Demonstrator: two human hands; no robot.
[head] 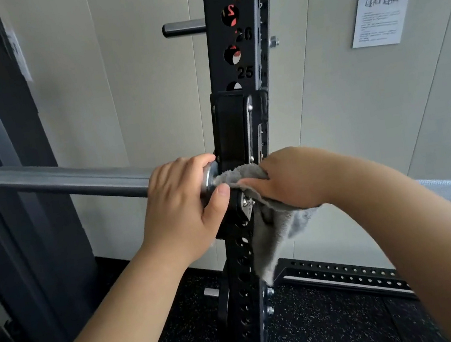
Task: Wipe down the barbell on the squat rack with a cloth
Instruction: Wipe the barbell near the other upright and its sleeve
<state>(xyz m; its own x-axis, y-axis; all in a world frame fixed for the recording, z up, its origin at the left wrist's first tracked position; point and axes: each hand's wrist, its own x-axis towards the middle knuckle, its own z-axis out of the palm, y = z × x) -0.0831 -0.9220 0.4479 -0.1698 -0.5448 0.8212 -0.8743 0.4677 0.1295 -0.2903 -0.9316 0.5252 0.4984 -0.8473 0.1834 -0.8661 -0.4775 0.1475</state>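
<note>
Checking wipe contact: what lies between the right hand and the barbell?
In the head view, the grey cloth lies between the right hand and the barbell.

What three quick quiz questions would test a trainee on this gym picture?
1. True or false: the left hand grips the barbell beside the rack upright.
2. Which holds the grey cloth? A: the left hand. B: the right hand. C: nothing; it hangs loose on the rack.
3. Fill in: the number printed on the upright just above the J-hook is ___.
Key: 1 true; 2 B; 3 25.
</note>
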